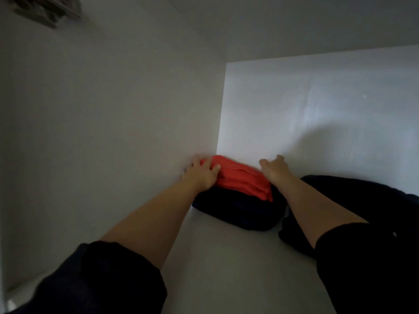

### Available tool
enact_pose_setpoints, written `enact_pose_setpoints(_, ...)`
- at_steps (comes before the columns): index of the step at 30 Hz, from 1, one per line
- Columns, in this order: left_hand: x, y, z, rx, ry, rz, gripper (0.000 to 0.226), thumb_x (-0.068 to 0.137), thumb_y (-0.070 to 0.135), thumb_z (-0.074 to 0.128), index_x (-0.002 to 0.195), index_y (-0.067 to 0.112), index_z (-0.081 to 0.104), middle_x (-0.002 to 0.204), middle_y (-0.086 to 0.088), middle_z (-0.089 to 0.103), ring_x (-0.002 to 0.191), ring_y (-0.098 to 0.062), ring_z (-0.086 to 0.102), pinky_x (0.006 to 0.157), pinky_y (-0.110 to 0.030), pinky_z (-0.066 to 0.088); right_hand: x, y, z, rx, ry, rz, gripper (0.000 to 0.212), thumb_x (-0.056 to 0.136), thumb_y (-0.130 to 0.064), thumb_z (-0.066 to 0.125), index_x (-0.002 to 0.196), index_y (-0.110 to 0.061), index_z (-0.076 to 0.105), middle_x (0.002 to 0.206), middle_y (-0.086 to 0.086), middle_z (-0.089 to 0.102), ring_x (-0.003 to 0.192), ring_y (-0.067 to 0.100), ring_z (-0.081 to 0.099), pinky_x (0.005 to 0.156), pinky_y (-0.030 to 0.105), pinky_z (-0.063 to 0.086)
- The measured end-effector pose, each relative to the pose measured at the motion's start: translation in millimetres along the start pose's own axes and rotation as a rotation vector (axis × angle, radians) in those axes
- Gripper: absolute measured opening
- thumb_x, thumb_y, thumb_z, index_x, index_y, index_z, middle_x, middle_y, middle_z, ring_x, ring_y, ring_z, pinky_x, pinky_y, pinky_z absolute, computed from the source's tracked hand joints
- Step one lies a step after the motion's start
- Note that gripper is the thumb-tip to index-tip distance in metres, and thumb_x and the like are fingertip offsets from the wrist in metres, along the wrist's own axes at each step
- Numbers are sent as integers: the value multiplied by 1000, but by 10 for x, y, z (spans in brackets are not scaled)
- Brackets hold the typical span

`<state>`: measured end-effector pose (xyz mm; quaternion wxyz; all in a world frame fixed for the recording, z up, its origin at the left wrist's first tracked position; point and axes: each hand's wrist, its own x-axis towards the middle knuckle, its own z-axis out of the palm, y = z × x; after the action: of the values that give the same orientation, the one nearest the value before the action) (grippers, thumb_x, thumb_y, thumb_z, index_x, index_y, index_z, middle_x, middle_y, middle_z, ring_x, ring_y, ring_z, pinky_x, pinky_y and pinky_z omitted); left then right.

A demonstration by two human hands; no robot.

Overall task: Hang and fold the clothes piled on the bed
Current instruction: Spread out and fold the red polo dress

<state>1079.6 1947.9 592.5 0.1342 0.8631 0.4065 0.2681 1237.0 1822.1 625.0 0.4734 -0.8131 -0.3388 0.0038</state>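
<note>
A folded red garment [241,177] lies on top of a folded dark navy garment [238,211] in the back left corner of a white shelf [226,257]. My left hand [203,174] holds the red garment's left end, thumb across its top and fingers down its far side. At the right end, my right hand [273,167] rests with spread fingers near the back wall. Both forearms reach forward from dark sleeves.
Another dark garment [362,198] lies on the shelf to the right of the stack. White walls close the compartment at the left [102,132] and the back [317,109]. A blurred object [45,10] shows at the top left.
</note>
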Motion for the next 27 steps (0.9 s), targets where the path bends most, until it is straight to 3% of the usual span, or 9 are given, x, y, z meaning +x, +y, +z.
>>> enact_pose_setpoints(2,-2,-77,119,263,52,101,60,99,56,20,153,31,12,161,-8,0,146,-36,3,116,-50,4,-12,-16,90,-276,58,-244,61,96,-39,44,146,-8,31,150,17,33,136,34,33,113,43,28)
enact_pose_setpoints(4,13,-125,114,311,80,146,58,99,54,18,152,31,12,161,-6,3,146,-33,1,117,-48,3,-45,-52,192,-395,-97,-384,55,99,-44,37,144,-12,38,149,14,37,136,31,35,113,43,28)
enact_pose_setpoints(7,54,-181,119,352,19,166,58,101,49,17,153,28,4,161,-8,0,147,-29,-3,118,-42,1,-108,-6,332,-584,-307,-381,57,100,-49,29,143,-13,37,147,15,40,133,33,40,111,42,31)
enact_pose_setpoints(12,-57,-154,89,342,2,171,61,100,52,21,153,28,3,161,-7,-1,147,-29,-2,119,-44,5,-264,-35,251,-686,-266,-374,60,99,-50,31,143,-10,33,148,17,36,133,34,38,110,44,31)
enact_pose_setpoints(16,-334,-99,-80,364,7,264,67,98,56,24,153,27,-2,161,-5,2,146,-29,4,117,-49,10,-544,-191,-15,-759,-128,-373,59,98,-52,32,141,-11,37,144,14,41,132,33,37,109,48,30)
enact_pose_setpoints(23,-1132,172,-617,355,184,517,66,99,50,25,152,26,-6,161,-7,-1,147,-26,0,116,-48,7,-1627,-482,-553,-861,139,-436,54,100,-41,33,145,-11,29,152,10,28,142,29,19,115,53,12)
enact_pose_setpoints(27,-1883,229,-843,289,317,653,66,98,45,31,153,24,0,161,-8,4,147,-26,5,117,-46,9,-2519,-499,-851,-907,280,-442,52,100,-35,35,145,-10,30,153,12,26,142,28,18,116,51,10)
